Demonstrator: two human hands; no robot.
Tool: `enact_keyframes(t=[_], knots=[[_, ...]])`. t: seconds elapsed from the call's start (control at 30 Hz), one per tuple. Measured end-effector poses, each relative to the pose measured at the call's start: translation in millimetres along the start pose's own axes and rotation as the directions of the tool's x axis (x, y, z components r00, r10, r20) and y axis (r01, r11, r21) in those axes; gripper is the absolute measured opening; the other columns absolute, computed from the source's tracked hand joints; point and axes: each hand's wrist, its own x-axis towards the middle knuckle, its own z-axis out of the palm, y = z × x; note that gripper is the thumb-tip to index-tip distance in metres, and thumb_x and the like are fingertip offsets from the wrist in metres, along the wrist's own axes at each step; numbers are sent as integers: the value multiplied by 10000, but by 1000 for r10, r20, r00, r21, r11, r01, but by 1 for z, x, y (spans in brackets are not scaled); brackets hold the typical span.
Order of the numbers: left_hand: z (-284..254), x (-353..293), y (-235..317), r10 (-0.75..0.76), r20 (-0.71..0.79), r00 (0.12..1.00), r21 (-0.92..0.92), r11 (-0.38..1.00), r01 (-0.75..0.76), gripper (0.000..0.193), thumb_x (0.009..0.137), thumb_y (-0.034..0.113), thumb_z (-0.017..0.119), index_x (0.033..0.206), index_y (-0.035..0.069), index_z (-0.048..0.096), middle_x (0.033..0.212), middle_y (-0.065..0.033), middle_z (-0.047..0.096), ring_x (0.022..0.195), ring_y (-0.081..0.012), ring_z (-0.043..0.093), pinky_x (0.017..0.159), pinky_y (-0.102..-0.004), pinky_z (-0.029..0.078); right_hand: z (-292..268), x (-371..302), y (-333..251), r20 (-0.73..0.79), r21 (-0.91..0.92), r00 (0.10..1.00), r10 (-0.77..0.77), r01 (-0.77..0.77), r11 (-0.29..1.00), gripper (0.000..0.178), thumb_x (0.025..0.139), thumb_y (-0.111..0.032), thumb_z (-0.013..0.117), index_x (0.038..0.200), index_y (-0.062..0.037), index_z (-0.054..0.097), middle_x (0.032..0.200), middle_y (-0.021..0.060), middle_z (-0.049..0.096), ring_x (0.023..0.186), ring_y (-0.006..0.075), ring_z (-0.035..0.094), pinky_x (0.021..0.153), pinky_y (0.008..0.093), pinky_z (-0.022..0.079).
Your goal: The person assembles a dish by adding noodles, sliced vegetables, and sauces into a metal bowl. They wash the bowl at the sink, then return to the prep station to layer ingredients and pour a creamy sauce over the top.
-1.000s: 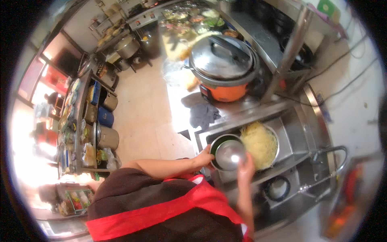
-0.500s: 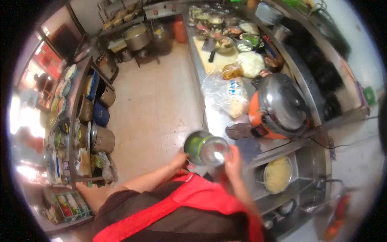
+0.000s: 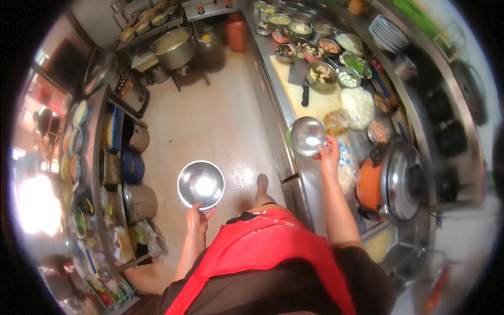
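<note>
Low over the floor, my left hand (image 3: 196, 219) grips the near rim of a wide, shiny steel bowl (image 3: 190, 181), its thumb inside. Nothing shows inside that bowl. My right hand (image 3: 329, 153) is closed on the edge of a smaller steel bowl (image 3: 307, 135), held above the near end of the counter. A thin green edge shows along its left side; what that belongs to I cannot tell. Just beyond the smaller bowl are a bag of brown-yellow food (image 3: 336, 123), a cutting board (image 3: 283, 79) and a cleaver with a black handle (image 3: 305, 96).
Bowls of chopped food (image 3: 322, 75) crowd the counter's far end, near a heap of white shreds (image 3: 358, 107). An orange cooker (image 3: 370, 184) with a steel lid stands at right. A shelf with plates (image 3: 77, 140) lines the left, and a big pot (image 3: 172, 48) stands far back.
The two bowls were together in front of me; now they are apart. My left hand has moved left with one, my right hand forward over the counter with the other. My view has turned.
</note>
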Motion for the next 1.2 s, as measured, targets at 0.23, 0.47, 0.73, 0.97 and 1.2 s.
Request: enact_keyframes(t=[0.23, 0.47, 0.73, 0.97, 1.2], knots=[[65, 84, 80, -28, 10, 1000, 9, 1000, 28, 343, 838, 83, 508, 1135, -51, 401, 977, -192, 579, 731, -298, 626, 639, -359, 566, 5, 161, 49, -304, 16, 949, 78, -77, 997, 393, 810, 64, 477, 1194, -13, 453, 1037, 110, 588, 519, 96, 508, 421, 226, 425], [141, 163, 168, -23, -5, 1000, 9, 1000, 23, 317, 851, 122, 503, 1121, -28, 430, 979, -174, 584, 759, -299, 629, 640, -356, 566, -5, 208, 33, -296, -693, 937, -185, -77, 716, 297, 829, -81, 598, 1116, -5, 588, 975, 153, 643, 878, 216, 613, 813, 328, 467], [263, 329, 280, -7, 123, 992, 143, 990, -10, 358, 855, 77, 468, 1176, -70, 407, 1057, -206, 560, 807, -296, 634, 681, -370, 576, 98, 339, -4, -357, -256, 932, -64, -31, 966, 217, 879, -121, 585, 1081, -42, 597, 754, 1, 575, 544, 35, 448, 469, 173, 357], [414, 443, 396, 35, 359, 933, 239, 963, -128, 439, 845, 40, 446, 1254, -81, 341, 1145, -208, 525, 959, -309, 607, 740, -383, 581, 241, 432, -27, -43, -800, 989, -141, 50, 598, 225, 862, -83, 544, 1063, -2, 606, 968, 169, 642, 791, 249, 640, 701, 325, 495], [565, 546, 456, -103, 500, 860, 226, 974, -15, 508, 815, 3, 434, 1299, -24, 283, 1179, -196, 488, 964, -313, 602, 753, -414, 576, 302, 528, -15, -117, -761, 980, -161, 16, 649, 220, 854, -34, 546, 1064, 0, 601, 926, 149, 622, 754, 219, 615, 671, 291, 491]])
